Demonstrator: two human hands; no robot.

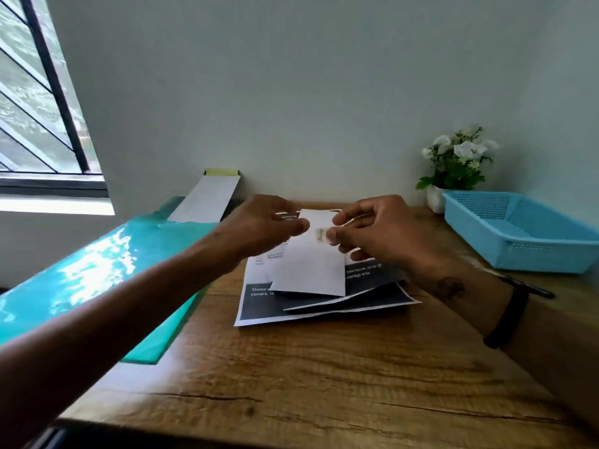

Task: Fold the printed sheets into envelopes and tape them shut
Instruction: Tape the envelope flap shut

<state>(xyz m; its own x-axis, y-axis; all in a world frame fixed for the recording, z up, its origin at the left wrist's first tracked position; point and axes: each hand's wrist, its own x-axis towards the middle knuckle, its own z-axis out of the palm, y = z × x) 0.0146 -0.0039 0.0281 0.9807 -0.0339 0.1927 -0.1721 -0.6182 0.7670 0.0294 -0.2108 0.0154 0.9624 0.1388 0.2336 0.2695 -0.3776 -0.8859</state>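
- Folded white paper envelope (pixel 308 257): lies atop dark printed sheets (pixel 324 306) on wooden bench (pixel 324 367), likely steadied for taping.
- Left hand (pixel 259 228): fingers curled, pinching its edge.
- Right hand (pixel 382 231): fingers pinch small clear tape piece (pixel 321 235) onto its flap.

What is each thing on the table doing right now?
Folded white sheet: folded, lying on the printed sheets.
Piece of tape: pinched in the right hand's grip, over the fold.
Left hand: fingers curled at the folded sheet's top edge.
Printed sheets: flat, stacked unevenly.
Blue basket: upright, looks empty.
Flower pot: upright by the wall.
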